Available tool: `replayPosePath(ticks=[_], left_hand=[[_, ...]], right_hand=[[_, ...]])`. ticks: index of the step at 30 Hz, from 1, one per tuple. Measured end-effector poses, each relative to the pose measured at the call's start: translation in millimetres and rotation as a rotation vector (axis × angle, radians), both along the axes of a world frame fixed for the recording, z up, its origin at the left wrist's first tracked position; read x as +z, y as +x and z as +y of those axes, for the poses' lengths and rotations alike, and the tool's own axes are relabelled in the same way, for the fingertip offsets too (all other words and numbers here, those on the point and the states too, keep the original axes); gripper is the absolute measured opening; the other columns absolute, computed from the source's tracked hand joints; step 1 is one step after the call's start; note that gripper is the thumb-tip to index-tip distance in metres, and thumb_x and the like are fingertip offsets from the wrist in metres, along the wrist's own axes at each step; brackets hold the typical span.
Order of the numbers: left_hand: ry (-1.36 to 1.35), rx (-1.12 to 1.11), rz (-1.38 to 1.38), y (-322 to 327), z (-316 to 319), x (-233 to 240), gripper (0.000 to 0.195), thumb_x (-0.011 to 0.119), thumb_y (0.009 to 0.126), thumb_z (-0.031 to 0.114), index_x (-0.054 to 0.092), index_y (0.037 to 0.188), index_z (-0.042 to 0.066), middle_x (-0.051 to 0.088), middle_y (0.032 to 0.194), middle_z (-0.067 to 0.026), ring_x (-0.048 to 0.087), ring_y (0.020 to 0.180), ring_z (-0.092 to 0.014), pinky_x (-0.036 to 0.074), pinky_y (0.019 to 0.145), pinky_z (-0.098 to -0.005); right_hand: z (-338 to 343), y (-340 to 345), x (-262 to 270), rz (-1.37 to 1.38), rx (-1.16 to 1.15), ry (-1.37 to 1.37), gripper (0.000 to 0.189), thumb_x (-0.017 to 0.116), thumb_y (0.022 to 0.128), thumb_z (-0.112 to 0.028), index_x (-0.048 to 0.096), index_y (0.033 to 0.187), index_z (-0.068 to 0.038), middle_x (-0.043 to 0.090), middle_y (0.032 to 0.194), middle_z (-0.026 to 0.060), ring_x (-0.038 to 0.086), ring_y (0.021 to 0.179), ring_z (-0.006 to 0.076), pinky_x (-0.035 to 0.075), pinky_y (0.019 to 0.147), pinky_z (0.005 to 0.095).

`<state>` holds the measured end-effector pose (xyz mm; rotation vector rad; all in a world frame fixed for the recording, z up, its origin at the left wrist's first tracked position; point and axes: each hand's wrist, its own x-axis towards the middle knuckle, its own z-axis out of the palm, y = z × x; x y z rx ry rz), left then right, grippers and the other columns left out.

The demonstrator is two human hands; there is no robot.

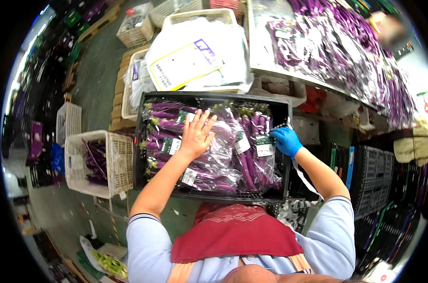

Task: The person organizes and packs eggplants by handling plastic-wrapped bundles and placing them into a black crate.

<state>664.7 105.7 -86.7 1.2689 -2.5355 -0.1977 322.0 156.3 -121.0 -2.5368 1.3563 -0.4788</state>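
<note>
A black plastic crate (pixel 214 198) lies before me, filled with clear plastic bags of long purple eggplants (pixel 164 123), several bearing green-and-white labels. Those on the left lie crosswise; two bagged bunches (pixel 251 152) on the right run lengthwise. My bare left hand (pixel 198 136) rests flat on the bags near the middle, fingers apart, with nothing gripped. In a blue glove, my right hand (pixel 286 141) is at the crate's right side, its curled fingertips by the rightmost bag; whether they pinch anything is unclear. A white strip (pixel 306 182) hangs beside that wrist.
Beyond the crate, a white basket (pixel 200 16) carries a pile of printed plastic bags (pixel 185 67). A metal table (pixel 260 53) at upper right holds many bagged eggplants (pixel 323 46), and a person stands behind it. Left stands a white basket of loose eggplants (pixel 120 162); right, stacked black crates (pixel 373 177).
</note>
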Motion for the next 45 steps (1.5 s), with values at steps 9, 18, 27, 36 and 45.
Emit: replayPosePath(ticks=[9,18,27,36,45], left_hand=[[0.044,0.088,-0.052,21,4,-15,0.046,0.049,0.076,0.029,0.038,0.119,0.016,0.033,0.125,-0.0096,0.025,0.118,-0.029,0.016,0.096,-0.0457],[0.562,0.806,0.397,251,1,-88,0.037,0.056,0.069,0.026,0.050,0.095,0.000,0.056,0.084,-0.0155,0.053,0.079,-0.031,0.041,0.070,-0.0383],[0.933,0.825,0.750,223,-12,-53,0.019,0.056,0.075,0.021,0.047,0.075,0.004,0.050,0.061,-0.0044,0.048,0.051,-0.015,0.040,0.046,-0.0293],[1.131,0.775,1.017,215,-11,-32,0.025,0.057,0.073,0.023,0.041,0.061,0.009,0.032,0.045,0.0017,0.027,0.034,-0.009,0.020,0.031,-0.0244],[1.033,0.922,1.165,242,118,30,0.030,0.055,0.076,0.023,0.038,0.060,0.004,0.036,0.050,-0.0033,0.033,0.038,-0.013,0.028,0.033,-0.0278]], right_hand=[[42,21,3,-0.376,-0.546,-0.115,0.053,0.049,0.067,0.001,0.033,0.118,-0.001,0.032,0.122,0.0203,0.031,0.113,0.0342,0.026,0.095,0.0359],[67,2,-65,-0.918,-1.021,0.590,0.029,0.056,0.075,-0.017,0.049,0.099,-0.003,0.055,0.079,0.0053,0.050,0.067,0.0132,0.041,0.058,0.0263],[59,2,-38,-1.038,-1.194,0.844,0.018,0.056,0.075,-0.023,0.053,0.084,-0.008,0.053,0.065,0.0022,0.049,0.052,0.0140,0.040,0.046,0.0283],[66,-54,-99,-1.085,-1.190,0.926,0.012,0.054,0.073,-0.019,0.055,0.071,-0.008,0.053,0.060,0.0033,0.049,0.047,0.0157,0.039,0.044,0.0285],[31,5,91,-0.893,-1.002,0.897,0.025,0.050,0.074,-0.018,0.042,0.051,-0.015,0.038,0.041,-0.0028,0.037,0.031,0.0097,0.029,0.029,0.0224]])
